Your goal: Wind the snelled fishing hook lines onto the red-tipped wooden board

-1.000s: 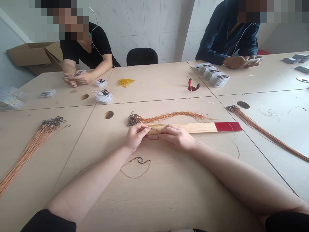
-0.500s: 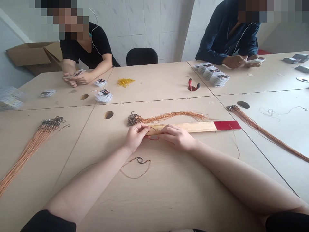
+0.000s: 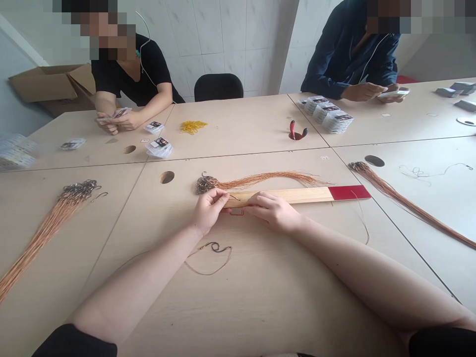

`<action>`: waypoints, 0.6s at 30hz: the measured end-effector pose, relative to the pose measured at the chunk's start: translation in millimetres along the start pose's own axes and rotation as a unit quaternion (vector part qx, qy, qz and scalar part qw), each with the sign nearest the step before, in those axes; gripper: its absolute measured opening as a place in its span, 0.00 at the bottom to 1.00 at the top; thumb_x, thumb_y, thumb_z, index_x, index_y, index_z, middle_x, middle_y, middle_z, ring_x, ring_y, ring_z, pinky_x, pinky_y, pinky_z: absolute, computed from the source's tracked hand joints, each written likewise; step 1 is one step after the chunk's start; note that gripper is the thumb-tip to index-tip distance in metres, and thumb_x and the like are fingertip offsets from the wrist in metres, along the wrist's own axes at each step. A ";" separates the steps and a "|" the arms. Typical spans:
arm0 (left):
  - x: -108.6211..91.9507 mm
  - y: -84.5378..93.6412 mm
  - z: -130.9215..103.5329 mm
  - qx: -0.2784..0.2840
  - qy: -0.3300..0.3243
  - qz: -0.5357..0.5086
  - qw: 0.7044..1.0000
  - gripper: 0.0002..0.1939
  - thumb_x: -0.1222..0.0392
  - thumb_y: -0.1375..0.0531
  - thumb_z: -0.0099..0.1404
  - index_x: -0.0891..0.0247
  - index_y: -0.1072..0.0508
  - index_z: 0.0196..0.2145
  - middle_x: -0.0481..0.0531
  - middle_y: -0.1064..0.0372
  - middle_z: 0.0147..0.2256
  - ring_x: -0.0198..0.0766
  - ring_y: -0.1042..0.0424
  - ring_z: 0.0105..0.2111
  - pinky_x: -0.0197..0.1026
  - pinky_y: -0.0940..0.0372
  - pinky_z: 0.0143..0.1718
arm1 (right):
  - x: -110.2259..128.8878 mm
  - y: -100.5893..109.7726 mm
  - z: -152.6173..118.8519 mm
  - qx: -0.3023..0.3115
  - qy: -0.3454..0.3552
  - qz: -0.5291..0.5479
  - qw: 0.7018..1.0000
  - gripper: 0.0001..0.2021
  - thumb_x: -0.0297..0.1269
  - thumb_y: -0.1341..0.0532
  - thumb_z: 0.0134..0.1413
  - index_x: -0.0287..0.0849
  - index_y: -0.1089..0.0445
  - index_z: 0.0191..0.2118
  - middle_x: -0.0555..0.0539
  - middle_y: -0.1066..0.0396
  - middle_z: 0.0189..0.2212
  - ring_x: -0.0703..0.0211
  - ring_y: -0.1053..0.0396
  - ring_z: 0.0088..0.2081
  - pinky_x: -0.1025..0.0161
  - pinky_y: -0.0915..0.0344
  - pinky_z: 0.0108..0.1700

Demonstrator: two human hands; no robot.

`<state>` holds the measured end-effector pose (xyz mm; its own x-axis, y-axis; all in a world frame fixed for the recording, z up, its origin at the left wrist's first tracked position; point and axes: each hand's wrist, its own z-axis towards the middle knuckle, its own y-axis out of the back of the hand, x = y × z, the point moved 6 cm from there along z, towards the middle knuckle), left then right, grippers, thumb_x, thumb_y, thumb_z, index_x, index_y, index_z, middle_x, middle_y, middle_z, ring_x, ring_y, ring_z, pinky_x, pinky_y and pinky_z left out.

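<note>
A flat wooden board (image 3: 308, 196) with a red end lies across the middle of the table. My left hand (image 3: 211, 209) is closed at its left end, thumb and forefinger pinching a small dark hook (image 3: 235, 198) over the wood. My right hand (image 3: 273, 210) rests on the board just to the right, its fingers curled together; anything between them is too small to make out. A small red wire frame (image 3: 237, 213) shows below the board between the hands. Behind the board lies a bundle of copper-coloured lines (image 3: 267, 177) with dark hooks. A looped line (image 3: 215, 247) with hooks lies nearer me.
More hooked line bundles lie at left (image 3: 55, 218) and right (image 3: 405, 196). Red-handled pliers (image 3: 297, 133), yellow bands (image 3: 193, 127) and stacked plastic packs (image 3: 336, 121) are farther back. Two people sit across the table, each handling small packs.
The hook between my hands has shifted and tilted slightly. My hands have hardly moved. The hand of the person at the right has moved a little over the pack.
</note>
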<state>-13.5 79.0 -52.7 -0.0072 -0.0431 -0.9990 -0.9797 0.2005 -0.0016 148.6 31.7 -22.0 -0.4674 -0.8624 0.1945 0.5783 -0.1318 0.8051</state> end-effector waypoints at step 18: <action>-1.3 -9.1 -1.5 0.050 0.015 -0.002 0.999 0.16 0.56 0.37 0.55 0.63 0.35 0.40 0.51 0.29 0.32 0.36 0.29 0.32 0.35 0.32 0.28 | -12.8 4.9 1.2 -0.055 -0.099 -0.062 0.992 0.14 0.24 0.52 0.56 0.41 0.30 0.38 0.44 0.35 0.32 0.59 0.41 0.34 0.62 0.39 0.37</action>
<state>-4.9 75.7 -51.3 -0.0103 -0.0738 -0.9972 -0.9551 0.2961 -0.0120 156.6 42.6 -19.9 -0.6552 -0.7250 0.2120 0.5722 -0.2930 0.7660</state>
